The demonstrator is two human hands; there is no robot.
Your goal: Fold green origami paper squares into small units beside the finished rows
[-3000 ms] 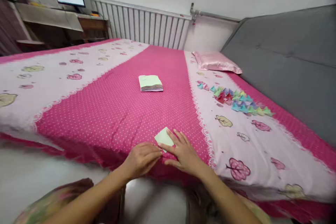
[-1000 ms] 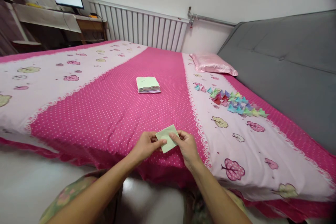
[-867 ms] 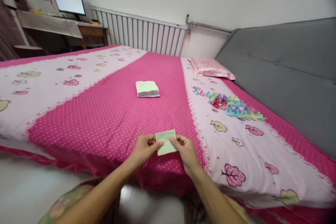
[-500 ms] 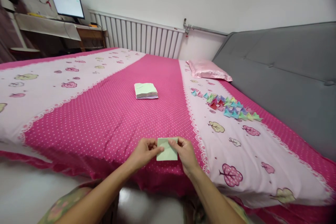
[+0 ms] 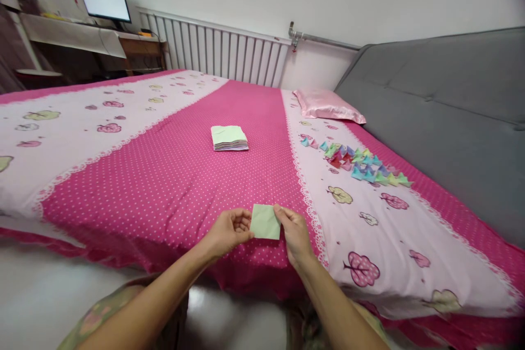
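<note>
Over the bed (image 5: 164, 175), left hand (image 5: 228, 229) and right hand (image 5: 295, 233) pinch green paper (image 5: 265, 222).

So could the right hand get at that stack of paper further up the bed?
Probably, with a lean: only bare bedspread lies between the right hand and the paper stack. But it and the left hand are pinching a green paper square.

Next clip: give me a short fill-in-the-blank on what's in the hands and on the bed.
1. The left hand and right hand together hold one folded paper coloured ____.
2. Seen from the camera, the colourful folded pieces lie to the ____ of the paper stack.
3. The paper stack is touched by ____ hand.
4. The pillow is coloured ____.

Missing words: green; right; neither; pink.
</note>
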